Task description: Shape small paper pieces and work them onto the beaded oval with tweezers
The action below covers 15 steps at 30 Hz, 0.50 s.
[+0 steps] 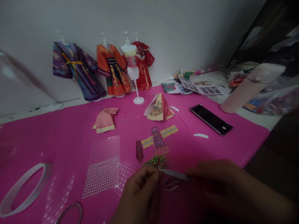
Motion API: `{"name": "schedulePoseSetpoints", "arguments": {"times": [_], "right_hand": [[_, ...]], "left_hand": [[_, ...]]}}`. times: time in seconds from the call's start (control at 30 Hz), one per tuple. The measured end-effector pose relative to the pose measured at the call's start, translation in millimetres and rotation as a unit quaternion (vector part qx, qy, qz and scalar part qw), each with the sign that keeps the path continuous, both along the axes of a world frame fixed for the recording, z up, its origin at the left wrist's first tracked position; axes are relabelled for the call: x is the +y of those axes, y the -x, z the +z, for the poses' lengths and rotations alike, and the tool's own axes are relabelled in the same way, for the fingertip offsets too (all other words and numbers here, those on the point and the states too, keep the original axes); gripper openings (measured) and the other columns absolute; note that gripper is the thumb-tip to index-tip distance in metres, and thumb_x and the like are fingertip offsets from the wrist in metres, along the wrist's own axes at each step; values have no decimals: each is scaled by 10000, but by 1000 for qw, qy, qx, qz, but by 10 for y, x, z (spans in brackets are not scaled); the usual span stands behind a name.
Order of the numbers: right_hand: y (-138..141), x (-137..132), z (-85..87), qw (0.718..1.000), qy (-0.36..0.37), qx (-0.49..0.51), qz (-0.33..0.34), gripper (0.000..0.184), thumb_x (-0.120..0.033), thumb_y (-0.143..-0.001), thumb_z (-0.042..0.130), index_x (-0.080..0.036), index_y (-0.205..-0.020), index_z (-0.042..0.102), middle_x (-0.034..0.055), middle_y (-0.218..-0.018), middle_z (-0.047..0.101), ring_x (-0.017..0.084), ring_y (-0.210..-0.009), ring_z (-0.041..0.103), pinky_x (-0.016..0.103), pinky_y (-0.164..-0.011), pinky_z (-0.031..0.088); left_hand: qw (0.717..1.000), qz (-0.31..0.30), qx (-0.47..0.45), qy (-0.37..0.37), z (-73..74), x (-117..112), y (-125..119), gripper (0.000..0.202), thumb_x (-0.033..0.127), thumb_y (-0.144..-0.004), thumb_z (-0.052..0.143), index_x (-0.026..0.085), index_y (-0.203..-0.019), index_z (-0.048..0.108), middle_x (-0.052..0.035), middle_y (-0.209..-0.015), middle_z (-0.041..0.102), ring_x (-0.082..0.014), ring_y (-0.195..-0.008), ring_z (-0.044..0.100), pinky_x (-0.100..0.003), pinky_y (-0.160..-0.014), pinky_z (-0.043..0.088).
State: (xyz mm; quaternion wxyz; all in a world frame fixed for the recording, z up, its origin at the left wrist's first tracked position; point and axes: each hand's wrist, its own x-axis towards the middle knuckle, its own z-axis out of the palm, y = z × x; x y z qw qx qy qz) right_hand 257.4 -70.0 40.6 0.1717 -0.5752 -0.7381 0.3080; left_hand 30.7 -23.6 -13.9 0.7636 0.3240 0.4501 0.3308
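At the near edge of the pink mat, my left hand (141, 191) pinches one end of a narrow whitish strip (175, 175) between thumb and fingertips. My right hand (219, 179) is closed at the strip's other end, but shadow hides most of its fingers. Below the strip is a dark piece with white marks (171, 184), too dim to name. Just beyond my left fingertips sits a green dish of multicoloured beads (157, 161). Farther up lie a yellow patterned strip (171, 131), a purple patterned fabric piece (159, 140) crossing it, and a small dark red piece (139, 151).
A pink doll top (106, 119) and a doll skirt (160, 109) lie mid-mat. Dressed doll stands, including a purple robe (79, 70), line the wall. A phone (211, 119) and pink bottle (249, 90) are right; a tape roll (44, 179) and gem sheet (102, 174) are left.
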Motion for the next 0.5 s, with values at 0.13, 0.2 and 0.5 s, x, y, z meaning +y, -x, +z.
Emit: {"name": "schedulePoseSetpoints", "arguments": {"times": [0.13, 0.2, 0.5], "right_hand": [[-4, -2, -9, 1000, 9, 8, -6, 445, 7, -668, 531, -276, -943, 735, -31, -822, 741, 145, -667, 654, 210, -565, 465], [-2, -4, -9, 1000, 13, 13, -11, 405, 7, -669, 528, -265, -889, 732, -33, -769, 726, 149, -668, 653, 212, -577, 469], [5, -32, -18, 999, 32, 25, -30, 342, 2, -672, 521, -239, -825, 710, -32, -724, 689, 152, -685, 643, 215, -607, 482]], "left_hand": [[1000, -10, 12, -26, 30, 14, 7, 242, 423, -713, 805, 202, -748, 712, -42, -754, 715, -180, -719, 654, -282, -684, 517], [999, -8, 16, -30, 30, 17, 11, 242, 419, -709, 807, 199, -761, 718, -39, -748, 714, -176, -705, 655, -276, -669, 515], [998, 22, 50, -18, 37, 17, -9, 268, 430, -668, 821, 198, -731, 701, -26, -715, 689, -171, -675, 636, -257, -625, 493]]}}
